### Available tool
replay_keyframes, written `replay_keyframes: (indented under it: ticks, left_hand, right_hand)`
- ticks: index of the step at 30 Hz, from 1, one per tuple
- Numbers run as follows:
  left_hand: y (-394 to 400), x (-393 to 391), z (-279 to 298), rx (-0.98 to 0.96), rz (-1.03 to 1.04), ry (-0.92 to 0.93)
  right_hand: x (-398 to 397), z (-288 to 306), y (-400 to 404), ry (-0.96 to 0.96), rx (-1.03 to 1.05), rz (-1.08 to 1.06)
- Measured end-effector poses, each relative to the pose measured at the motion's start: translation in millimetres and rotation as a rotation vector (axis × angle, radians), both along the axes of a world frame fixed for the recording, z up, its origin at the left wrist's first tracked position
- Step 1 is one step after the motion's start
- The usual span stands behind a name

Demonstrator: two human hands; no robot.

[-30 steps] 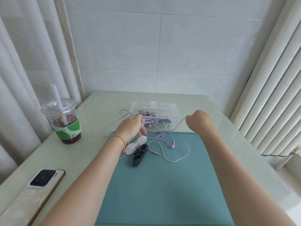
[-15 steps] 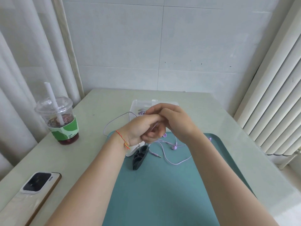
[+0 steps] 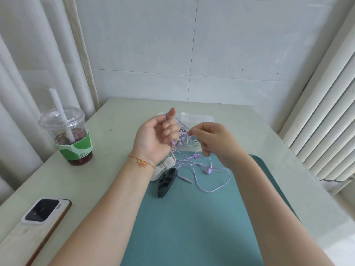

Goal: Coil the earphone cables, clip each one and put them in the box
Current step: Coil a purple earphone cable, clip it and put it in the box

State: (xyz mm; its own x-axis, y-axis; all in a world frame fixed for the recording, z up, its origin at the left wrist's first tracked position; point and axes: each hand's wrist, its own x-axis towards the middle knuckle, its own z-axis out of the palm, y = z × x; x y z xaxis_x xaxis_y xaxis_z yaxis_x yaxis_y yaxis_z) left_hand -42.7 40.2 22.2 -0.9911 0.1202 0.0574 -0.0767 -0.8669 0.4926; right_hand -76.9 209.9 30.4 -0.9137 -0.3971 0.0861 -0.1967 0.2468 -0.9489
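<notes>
While left hand (image 3: 153, 139) pinches purple cable (image 3: 203, 179) w/ right hand (image 3: 209, 139) at frame centre, it's light, limp; grip near plug.

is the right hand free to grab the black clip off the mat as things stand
Probably not yet: the right hand is pinching the purple earphone cable. The black clip lies uncovered on the teal mat, so the path looks clear.

Left hand (image 3: 153, 139) raised, palm up; right hand (image 3: 209, 140) pinching.
</notes>
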Motion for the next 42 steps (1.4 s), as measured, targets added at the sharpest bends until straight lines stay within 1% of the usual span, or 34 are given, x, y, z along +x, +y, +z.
replay_keyframes:
  ticks: [2, 5, 8, 10, 13, 16, 21, 24, 26, 29, 31, 33, 37, 39, 42]
  left_hand:
    - [3, -2, 3, -0.054, 0.064, 0.008]
    - [5, -2, 3, -0.111, 0.144, 0.006]
    - [1, -2, 3, -0.122, 0.188, -0.002]
    - [-2, -3, 3, -0.122, 0.232, -0.003]
    - [0, -4, 2, -0.210, 0.307, 0.014]
    - [7, -4, -1, -0.299, 0.359, 0.050]
    - [10, -3, -3, -0.354, 0.426, 0.011]
    - [10, -2, -4, -0.460, 0.464, 0.031]
    - [10, -1, -5, -0.575, 0.433, 0.058]
    - [12, 0, -6, -0.743, 0.316, 0.084]
    - [14, 0, -6, -0.746, 0.222, 0.125]
    - [17, 1, -5, -0.702, 0.138, 0.156]
    - [16, 5, -2, -0.726, 0.017, 0.099]
    - [14, 6, -2, -0.715, -0.049, 0.068]
    - [13, 6, -1, -0.732, -0.160, 0.028]
  right_hand:
    - [4, -3, -7, 0.006, 0.114, 0.009]
    - [13, -3, -14, 0.012, 0.278, 0.119]
    - [20, 0, -14, 0.005, 0.403, 0.205]
    - [21, 3, -14, 0.044, 0.425, 0.197]
    - [23, 6, -15, 0.133, 0.442, 0.179]
    - [28, 9, -18, 0.146, 0.463, 0.224]
    - [34, 14, -17, 0.208, 0.518, 0.296]
    - [37, 15, -18, 0.240, 0.524, 0.279]
    - [36, 17, -17, 0.284, 0.497, 0.229]
    - [29, 19, -13, 0.357, 0.448, 0.118]
    - [24, 18, -10, 0.392, 0.407, 0.034]
    - [19, 18, -7, 0.431, 0.380, -0.031]
    - [12, 20, 3, 0.464, 0.284, -0.132]
    - [10, 21, 7, 0.446, 0.263, -0.145]
    - [8, 22, 9, 0.400, 0.243, -0.102]
